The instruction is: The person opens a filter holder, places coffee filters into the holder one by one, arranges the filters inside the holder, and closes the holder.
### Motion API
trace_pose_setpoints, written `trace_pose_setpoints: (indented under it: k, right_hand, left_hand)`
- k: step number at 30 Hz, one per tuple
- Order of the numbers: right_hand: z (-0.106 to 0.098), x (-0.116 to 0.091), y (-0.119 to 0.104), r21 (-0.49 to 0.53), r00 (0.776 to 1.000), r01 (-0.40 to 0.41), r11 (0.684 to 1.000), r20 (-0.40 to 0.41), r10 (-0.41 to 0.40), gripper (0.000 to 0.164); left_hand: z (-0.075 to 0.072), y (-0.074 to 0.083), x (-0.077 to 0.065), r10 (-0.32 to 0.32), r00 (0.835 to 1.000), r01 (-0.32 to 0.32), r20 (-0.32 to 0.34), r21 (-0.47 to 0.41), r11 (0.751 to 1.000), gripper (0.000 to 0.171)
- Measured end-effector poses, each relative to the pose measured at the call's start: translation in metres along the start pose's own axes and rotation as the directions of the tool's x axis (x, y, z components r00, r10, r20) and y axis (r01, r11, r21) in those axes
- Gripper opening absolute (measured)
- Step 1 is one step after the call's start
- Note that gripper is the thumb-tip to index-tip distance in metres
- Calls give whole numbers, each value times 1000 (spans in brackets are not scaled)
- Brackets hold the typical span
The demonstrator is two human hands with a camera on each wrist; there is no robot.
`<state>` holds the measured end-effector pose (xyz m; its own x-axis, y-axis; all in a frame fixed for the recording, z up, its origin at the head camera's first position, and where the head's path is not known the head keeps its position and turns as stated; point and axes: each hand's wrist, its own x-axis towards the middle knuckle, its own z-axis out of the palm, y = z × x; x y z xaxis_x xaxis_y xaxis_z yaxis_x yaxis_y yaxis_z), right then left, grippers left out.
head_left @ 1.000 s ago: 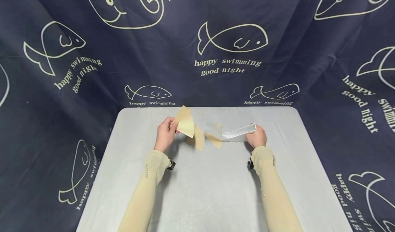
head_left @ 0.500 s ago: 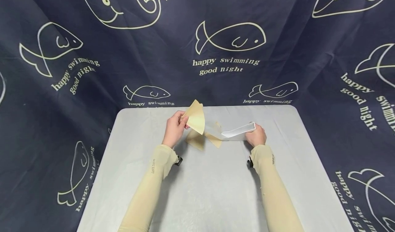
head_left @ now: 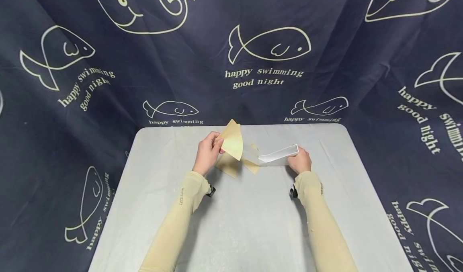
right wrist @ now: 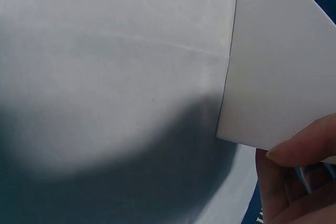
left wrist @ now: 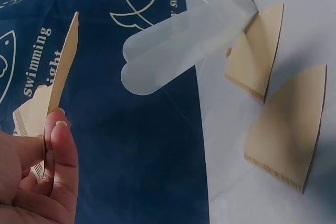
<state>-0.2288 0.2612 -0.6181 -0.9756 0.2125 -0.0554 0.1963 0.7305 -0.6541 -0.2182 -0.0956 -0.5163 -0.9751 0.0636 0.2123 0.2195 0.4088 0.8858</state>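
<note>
My left hand (head_left: 207, 153) pinches tan cone coffee filters (head_left: 232, 141) between thumb and fingers, raised above the far part of the table. In the left wrist view, one held filter (left wrist: 64, 66) appears edge-on, with the crimped edge of another behind it. My right hand (head_left: 301, 160) grips the right end of a white open-ended box (head_left: 278, 160), thumb on its side wall in the right wrist view. Translucent rounded flaps (left wrist: 168, 51) stick out from the box's left end. Below the held filters lies one loose filter (left wrist: 291, 127); a second filter (left wrist: 257, 51) lies by the flaps.
The light grey table (head_left: 246, 223) has its far edge against a dark blue curtain (head_left: 202, 63) printed with fish. More of this curtain hangs along both sides. The two loose filters lie between my hands.
My left hand has moved right with the coffee filters, from left of the loose filters to over them, close to the flaps. My right hand and the white box stay nearly still.
</note>
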Motion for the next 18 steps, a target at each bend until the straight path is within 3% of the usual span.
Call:
trace_pose_setpoints:
  k: [18]
  right_hand:
    - [-1, -7, 4, 123, 999, 20, 992, 38, -24, 59]
  left_hand:
    - [-3, 3, -1, 12, 1000, -12, 6, -10, 1000, 15]
